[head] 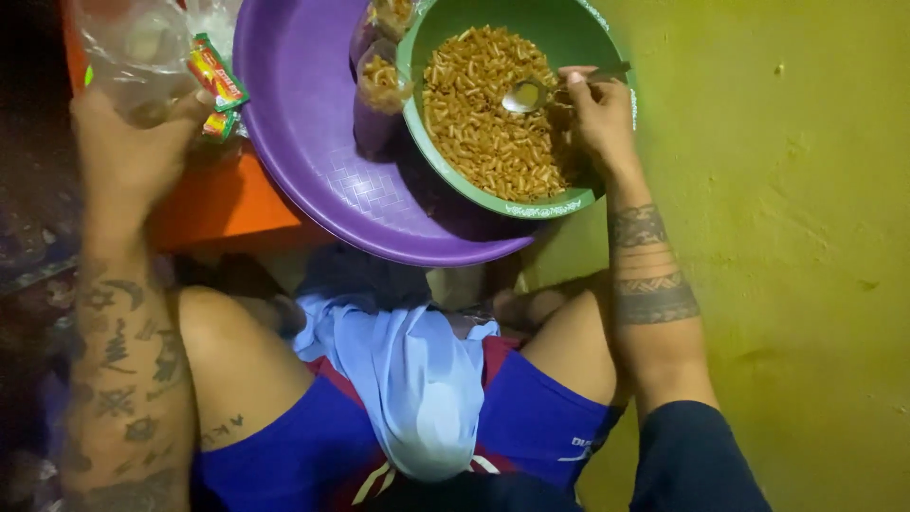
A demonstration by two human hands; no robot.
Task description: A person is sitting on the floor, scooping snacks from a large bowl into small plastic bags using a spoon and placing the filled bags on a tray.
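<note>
A: How many basins, and what's in them?

B: Two; a round green plastic bowl (578, 38) heaped with fried macaroni snack (488, 118) sits inside a wide purple plastic basin (303, 123); two small filled packets (382, 83) beside it.

A: And the hands?

B: Right hand (597, 114) pinches one metal spoon (531, 95) over the macaroni; left hand (128, 142) clutches a clear plastic bag (142, 43), well apart, with two seasoning sachets (216, 74) touching it.

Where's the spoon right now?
In the head view, upper right: the metal spoon is held by the right hand, its bowl resting on the macaroni inside the green bowl.
</note>
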